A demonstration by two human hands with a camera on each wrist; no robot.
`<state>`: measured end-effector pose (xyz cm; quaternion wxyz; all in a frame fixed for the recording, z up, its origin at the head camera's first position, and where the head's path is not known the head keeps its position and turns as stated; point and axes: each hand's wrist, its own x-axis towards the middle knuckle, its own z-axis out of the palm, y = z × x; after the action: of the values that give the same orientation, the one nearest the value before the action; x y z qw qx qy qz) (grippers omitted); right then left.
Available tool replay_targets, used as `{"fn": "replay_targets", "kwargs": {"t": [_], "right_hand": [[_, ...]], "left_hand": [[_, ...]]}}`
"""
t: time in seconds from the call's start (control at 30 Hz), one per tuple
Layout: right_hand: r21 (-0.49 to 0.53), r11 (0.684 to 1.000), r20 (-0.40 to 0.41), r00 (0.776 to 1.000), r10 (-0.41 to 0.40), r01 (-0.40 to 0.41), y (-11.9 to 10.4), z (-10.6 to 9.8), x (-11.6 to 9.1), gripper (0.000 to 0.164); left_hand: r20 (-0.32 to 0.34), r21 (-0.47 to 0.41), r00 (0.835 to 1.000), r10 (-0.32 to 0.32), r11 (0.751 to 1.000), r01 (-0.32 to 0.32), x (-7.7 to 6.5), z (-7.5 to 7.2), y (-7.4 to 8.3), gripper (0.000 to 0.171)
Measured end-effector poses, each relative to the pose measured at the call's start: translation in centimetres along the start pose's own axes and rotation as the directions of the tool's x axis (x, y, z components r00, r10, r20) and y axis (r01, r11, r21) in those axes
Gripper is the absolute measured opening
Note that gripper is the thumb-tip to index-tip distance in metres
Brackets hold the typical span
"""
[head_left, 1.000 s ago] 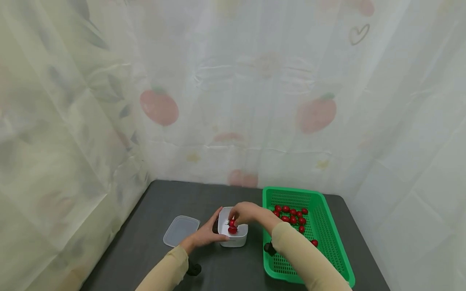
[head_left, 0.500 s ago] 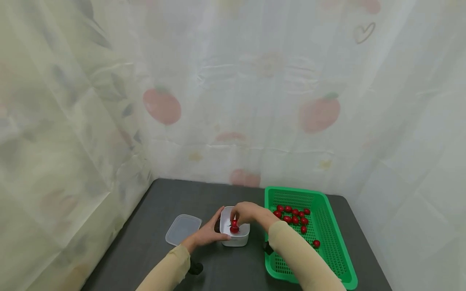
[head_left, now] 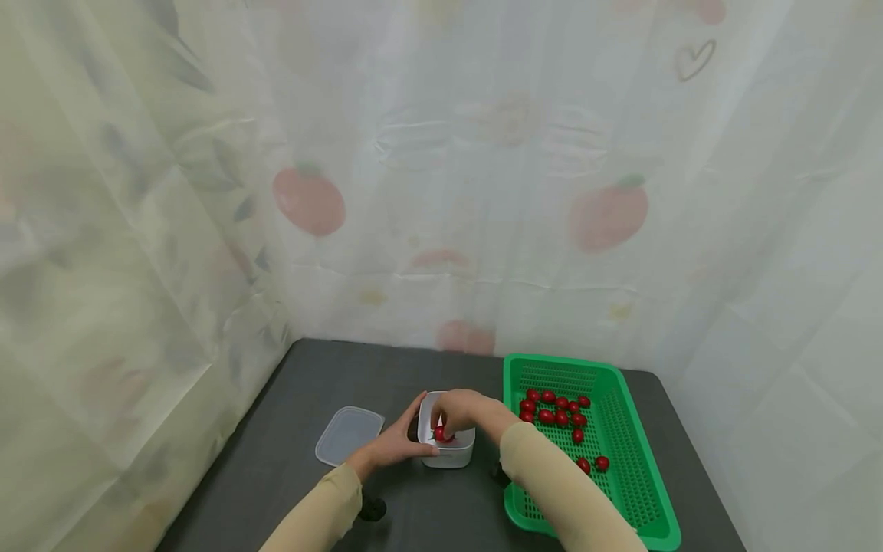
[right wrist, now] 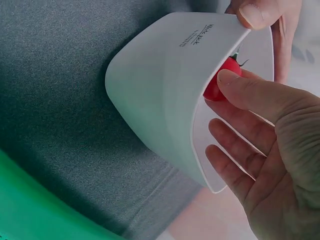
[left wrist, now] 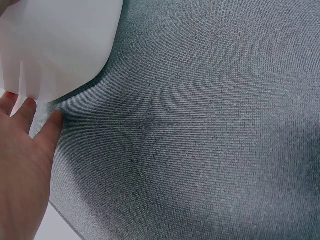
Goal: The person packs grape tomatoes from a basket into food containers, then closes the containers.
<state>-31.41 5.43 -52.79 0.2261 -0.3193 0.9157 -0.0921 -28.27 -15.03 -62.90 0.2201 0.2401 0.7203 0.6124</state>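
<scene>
The left hand (head_left: 393, 443) grips the white container (right wrist: 150, 90) on the tabletop (head_left: 428, 514) between thumb and spread fingers while the right hand (right wrist: 280, 145) pinches a red tomato (right wrist: 231, 66) inside it, apparently the placing step, the next move likely calling for a gentle release.

White on the box (right wrist: 150, 90), with small dark lettering (right wrist: 196, 36) on one side. Gleams red on the held tomato (right wrist: 232, 66), green at the stem (right wrist: 235, 56). Cloudy grey-white on the lid (head_left: 350, 435) to the left. Bright green, in a mesh pattern, on the basket (head_left: 645, 445) to the right; deep red on the tomatoes (head_left: 562, 418) inside. Dark grey, finely ribbed, on the table (head_left: 386, 368). Cream on both sleeves (head_left: 566, 483). Off-white on the far curtain (head_left: 441, 115), printed with faded red fruit (head_left: 310, 201), yellow stars (head_left: 372, 296) and, right, a brownish heart (head_left: 695, 60); runs yellower, with grey leaves (head_left: 244, 208), at left.
</scene>
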Motion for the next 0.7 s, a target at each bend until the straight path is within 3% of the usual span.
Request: {"fn": "replay_targets", "kwargs": {"t": [0.17, 0.33, 0.53, 0.7], "right_hand": [[-0.002, 1.000, -0.019, 1.000, -0.023, 0.023, 0.1, -0.4, -0.5, 0.024], [0.073, 0.994, -0.091, 0.993, -0.070, 0.077, 1.2, -1.9, -1.9, 0.028], [0.144, 0.981, -0.222, 0.970, -0.097, 0.131, 3.8, -4.4, -5.9, 0.024], [0.230, 0.969, -0.298, 0.954, -0.015, 0.087, 6.4, -5.6, -9.8, 0.023]], "left_hand": [[-0.008, 0.010, 1.000, -0.002, 1.000, 0.002, 0.0, 0.0, 0.2, 0.113], [-0.015, 0.025, 1.000, -0.016, 1.000, 0.016, 0.1, 0.2, 0.2, 0.112], [-0.039, 0.058, 0.999, -0.033, 0.998, 0.035, 0.4, 0.4, 0.3, 0.114], [-0.067, 0.081, 0.997, -0.024, 0.996, 0.029, 0.3, 0.4, 0.2, 0.118]]}}
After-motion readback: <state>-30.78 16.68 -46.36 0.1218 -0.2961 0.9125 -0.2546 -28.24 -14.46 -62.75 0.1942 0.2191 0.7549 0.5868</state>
